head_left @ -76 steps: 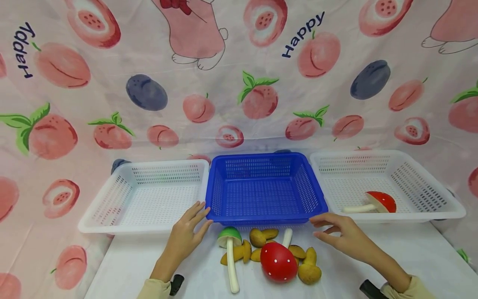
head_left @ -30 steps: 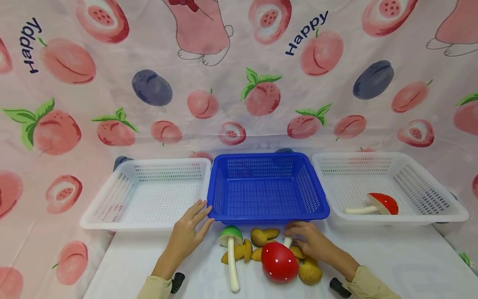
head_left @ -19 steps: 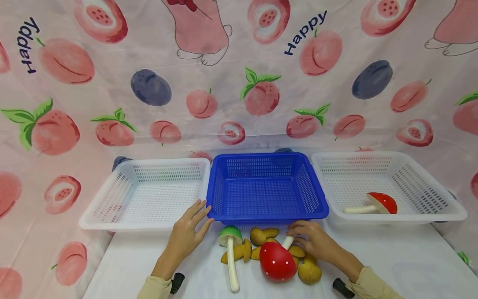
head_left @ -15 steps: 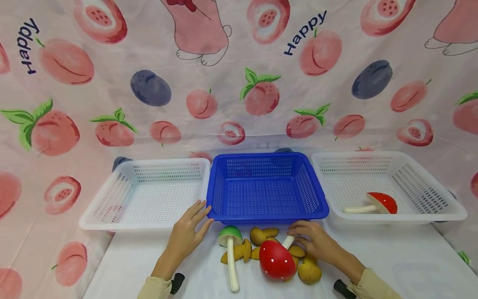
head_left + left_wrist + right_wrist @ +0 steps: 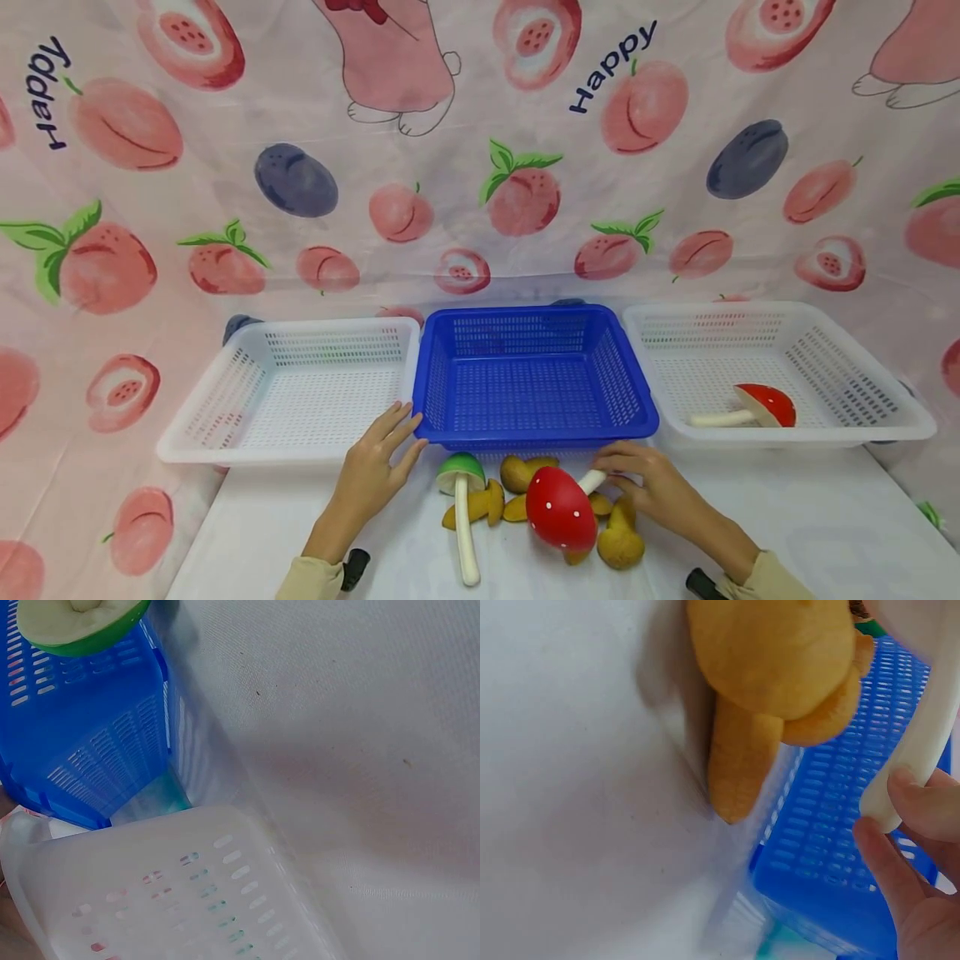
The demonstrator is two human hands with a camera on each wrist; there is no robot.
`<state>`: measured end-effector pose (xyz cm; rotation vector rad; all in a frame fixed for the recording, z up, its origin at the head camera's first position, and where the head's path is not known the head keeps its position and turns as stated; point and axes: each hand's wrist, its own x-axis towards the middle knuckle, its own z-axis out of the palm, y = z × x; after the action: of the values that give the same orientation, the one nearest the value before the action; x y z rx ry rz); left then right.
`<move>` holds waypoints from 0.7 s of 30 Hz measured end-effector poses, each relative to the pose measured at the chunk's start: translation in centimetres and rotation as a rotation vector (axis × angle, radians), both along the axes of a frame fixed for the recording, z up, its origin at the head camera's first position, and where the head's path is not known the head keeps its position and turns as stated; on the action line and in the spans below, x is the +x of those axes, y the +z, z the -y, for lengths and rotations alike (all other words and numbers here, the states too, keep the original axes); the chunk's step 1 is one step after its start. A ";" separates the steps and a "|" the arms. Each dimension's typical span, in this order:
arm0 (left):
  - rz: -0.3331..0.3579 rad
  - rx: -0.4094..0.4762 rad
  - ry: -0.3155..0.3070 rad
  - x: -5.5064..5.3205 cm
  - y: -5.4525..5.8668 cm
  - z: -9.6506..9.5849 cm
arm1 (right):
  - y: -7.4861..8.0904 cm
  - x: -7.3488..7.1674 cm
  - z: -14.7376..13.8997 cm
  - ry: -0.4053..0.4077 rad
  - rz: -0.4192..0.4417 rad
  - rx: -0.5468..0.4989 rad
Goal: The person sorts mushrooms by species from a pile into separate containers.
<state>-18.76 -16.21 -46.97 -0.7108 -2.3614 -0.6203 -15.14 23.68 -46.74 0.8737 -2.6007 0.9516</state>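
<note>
My right hand [image 5: 656,487] pinches the white stem [image 5: 911,757] of a red toy mushroom with white dots [image 5: 561,510]. Its cap hangs over several brown toy mushrooms [image 5: 621,537] and partly hides them. In the right wrist view, thumb and fingers [image 5: 926,802] close on the stem's end. My left hand [image 5: 371,475] holds nothing; its fingers are extended at the near corner between the left white basket [image 5: 247,458] and the blue basket [image 5: 525,439]. A green-capped toy mushroom with a long white stem [image 5: 467,533] lies right of that hand.
Three plastic baskets stand side by side along the back of the white table [image 5: 247,542]. Inside the right white basket [image 5: 810,435] lies another red-capped mushroom [image 5: 772,406]. A fruit-printed cloth [image 5: 465,167] hangs behind them.
My right hand came in from the right, took the red mushroom's stem, and has now raised it slightly, up and to the right. The left hand has stayed in place.
</note>
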 end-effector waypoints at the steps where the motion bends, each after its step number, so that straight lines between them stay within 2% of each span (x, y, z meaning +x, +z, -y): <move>1: -0.002 0.000 0.001 0.0 0.0 0.0 | 0.2 0.2 -0.1 -0.009 0.000 0.005; 8: -0.025 0.007 -0.008 0.0 0.1 0.0 | 1.4 1.1 -0.8 -0.049 0.018 -0.013; 17: -0.022 0.011 -0.005 0.1 0.0 0.1 | 2.6 1.5 -2.0 -0.056 -0.069 -0.034; 21: -0.026 0.014 -0.012 0.0 0.0 0.0 | 3.0 1.6 -2.8 -0.087 -0.089 -0.020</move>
<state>-18.71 -16.22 -46.96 -0.7225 -2.3283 -0.6284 -13.51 26.43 -43.75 0.7725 -2.5277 0.8925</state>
